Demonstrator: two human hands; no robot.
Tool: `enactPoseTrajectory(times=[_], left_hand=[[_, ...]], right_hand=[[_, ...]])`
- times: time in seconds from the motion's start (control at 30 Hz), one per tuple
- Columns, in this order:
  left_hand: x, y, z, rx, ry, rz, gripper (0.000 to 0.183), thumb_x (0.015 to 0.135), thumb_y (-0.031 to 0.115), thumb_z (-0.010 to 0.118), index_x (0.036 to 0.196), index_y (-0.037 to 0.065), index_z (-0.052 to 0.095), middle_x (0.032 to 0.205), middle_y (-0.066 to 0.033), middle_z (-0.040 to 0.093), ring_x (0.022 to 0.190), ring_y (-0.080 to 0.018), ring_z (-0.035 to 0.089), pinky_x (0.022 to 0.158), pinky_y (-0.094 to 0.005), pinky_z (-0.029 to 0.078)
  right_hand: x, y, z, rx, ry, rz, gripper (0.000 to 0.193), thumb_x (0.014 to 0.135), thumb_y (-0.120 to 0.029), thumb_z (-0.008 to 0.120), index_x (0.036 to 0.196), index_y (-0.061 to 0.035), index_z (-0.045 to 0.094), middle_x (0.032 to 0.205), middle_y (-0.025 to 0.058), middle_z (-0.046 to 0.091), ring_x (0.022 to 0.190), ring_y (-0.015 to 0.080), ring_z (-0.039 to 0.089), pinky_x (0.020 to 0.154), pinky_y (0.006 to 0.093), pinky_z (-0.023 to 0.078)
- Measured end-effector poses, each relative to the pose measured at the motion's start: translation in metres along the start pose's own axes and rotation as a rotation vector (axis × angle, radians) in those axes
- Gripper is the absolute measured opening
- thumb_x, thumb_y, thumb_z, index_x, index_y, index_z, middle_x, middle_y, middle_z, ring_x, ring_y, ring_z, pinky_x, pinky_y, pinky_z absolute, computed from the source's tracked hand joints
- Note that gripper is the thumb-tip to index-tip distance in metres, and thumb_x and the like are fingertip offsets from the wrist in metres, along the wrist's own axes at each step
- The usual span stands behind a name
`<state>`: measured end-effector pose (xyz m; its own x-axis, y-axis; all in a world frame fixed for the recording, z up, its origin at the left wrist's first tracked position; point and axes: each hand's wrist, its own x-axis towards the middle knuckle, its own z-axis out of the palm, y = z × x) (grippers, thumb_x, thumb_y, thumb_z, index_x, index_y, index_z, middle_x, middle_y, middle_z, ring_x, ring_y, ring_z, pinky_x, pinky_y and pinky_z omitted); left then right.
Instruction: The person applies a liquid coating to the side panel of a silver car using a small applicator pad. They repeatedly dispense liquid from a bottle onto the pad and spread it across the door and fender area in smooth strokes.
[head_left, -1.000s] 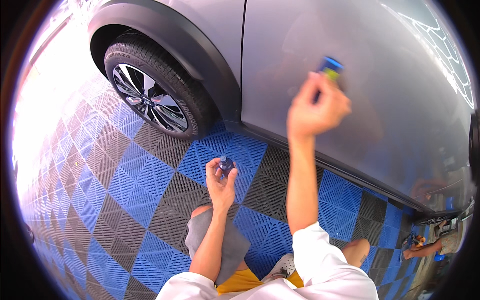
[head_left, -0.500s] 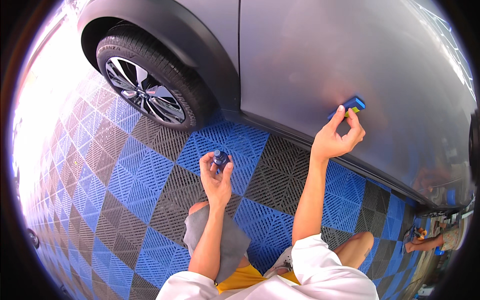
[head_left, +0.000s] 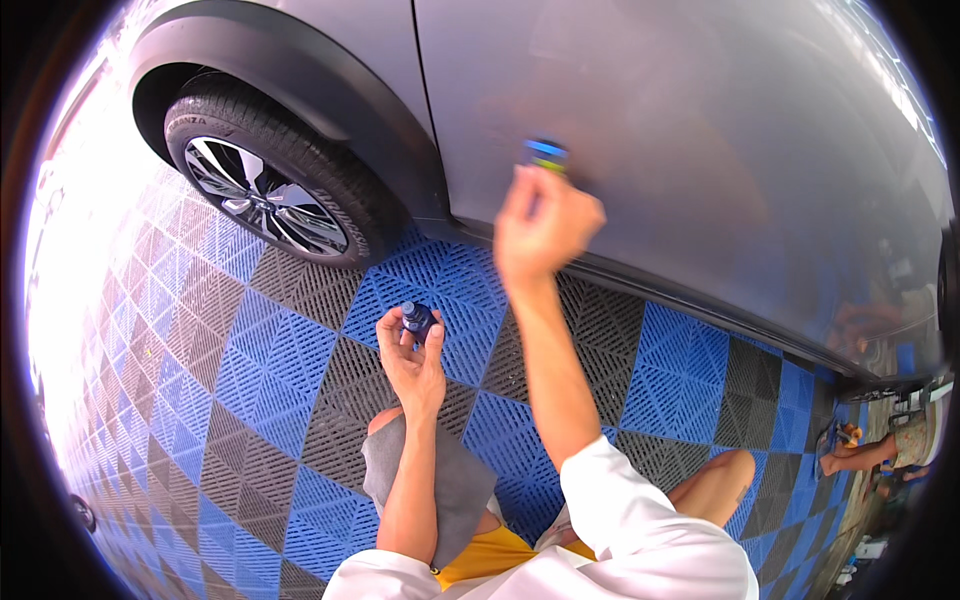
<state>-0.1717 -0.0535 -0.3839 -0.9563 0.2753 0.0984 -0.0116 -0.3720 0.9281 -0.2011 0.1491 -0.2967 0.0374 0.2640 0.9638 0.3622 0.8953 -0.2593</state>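
My right hand [head_left: 548, 222] grips a small blue and yellow-green applicator block [head_left: 547, 153] against the grey car door [head_left: 700, 130]. The hand is smeared by motion, near the door's left seam. Lower and to the left, my left hand [head_left: 412, 365] has its fingers curled round a small dark blue bottle [head_left: 417, 319], held upright above the floor. A grey cloth [head_left: 430, 470] lies draped over my left knee, beneath the left forearm.
The car's wheel [head_left: 268, 190] stands to the left under a dark arch trim [head_left: 290, 50]. Blue and black slatted tiles [head_left: 290, 400] cover the floor. At the far right another person's leg [head_left: 860, 455] shows beside assorted items. My bent right knee [head_left: 735, 470] juts out at the lower right.
My right hand has swept left and slightly up across the door with the applicator block. My left hand, still round the bottle, appears slightly further left as the whole view shifts a little.
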Motion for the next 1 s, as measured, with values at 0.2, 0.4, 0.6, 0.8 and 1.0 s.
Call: enactPoseTrajectory(times=[0.2, 0.4, 0.6, 0.8, 1.0], left_hand=[[0.001, 0.000, 0.000, -0.023, -0.005, 0.009, 0.049, 0.096, -0.004, 0.073, 0.135, 0.000, 0.044, 0.122, -0.0113, 0.054, 0.116, -0.0223, 0.064, 0.098, -0.0307, 0.056], [0.001, -0.007, 0.014, 0.007, -0.014, 0.009, 0.048, 0.094, -0.005, 0.074, 0.133, 0.000, 0.046, 0.122, -0.0109, 0.056, 0.114, -0.0203, 0.063, 0.098, -0.0306, 0.055], [0.005, -0.014, 0.024, -0.046, 0.048, -0.013, 0.046, 0.093, -0.003, 0.075, 0.131, 0.001, 0.049, 0.120, -0.0101, 0.059, 0.109, -0.0177, 0.062, 0.095, -0.0301, 0.054], [0.005, -0.023, 0.037, -0.003, 0.031, 0.008, 0.046, 0.092, -0.001, 0.077, 0.130, 0.002, 0.052, 0.118, -0.0084, 0.059, 0.106, -0.0163, 0.061, 0.092, -0.0302, 0.052], [0.012, -0.031, 0.024, 0.050, 0.080, 0.056, 0.047, 0.092, -0.001, 0.078, 0.130, 0.002, 0.052, 0.118, -0.0085, 0.059, 0.105, -0.0165, 0.060, 0.092, -0.0296, 0.051]], right_hand=[[0.002, 0.033, -0.025, -0.075, 0.135, 0.079, 0.016, 0.087, -0.008, 0.085, 0.097, -0.0099, 0.072, 0.085, 0.0054, 0.066, 0.081, 0.0259, 0.060, 0.076, 0.0423, 0.045], [-0.004, -0.004, 0.032, 0.020, -0.233, -0.483, 0.022, 0.091, -0.009, 0.070, 0.113, -0.0072, 0.073, 0.102, 0.0104, 0.068, 0.091, 0.0254, 0.064, 0.086, 0.0443, 0.044], [0.111, -0.011, 0.016, -0.047, -0.268, -0.882, 0.024, 0.093, -0.017, 0.068, 0.114, -0.0081, 0.076, 0.114, 0.0116, 0.071, 0.105, 0.0247, 0.063, 0.094, 0.0478, 0.040], [0.323, -0.071, 0.018, 0.075, 0.005, -0.864, 0.011, 0.091, -0.008, 0.069, 0.097, -0.0061, 0.078, 0.094, 0.0093, 0.065, 0.096, 0.0270, 0.061, 0.096, 0.0435, 0.041], [0.211, -0.047, 0.023, 0.046, -0.153, -0.987, 0.014, 0.087, -0.011, 0.067, 0.096, -0.0029, 0.075, 0.095, 0.0135, 0.066, 0.101, 0.0306, 0.061, 0.098, 0.0504, 0.047]])
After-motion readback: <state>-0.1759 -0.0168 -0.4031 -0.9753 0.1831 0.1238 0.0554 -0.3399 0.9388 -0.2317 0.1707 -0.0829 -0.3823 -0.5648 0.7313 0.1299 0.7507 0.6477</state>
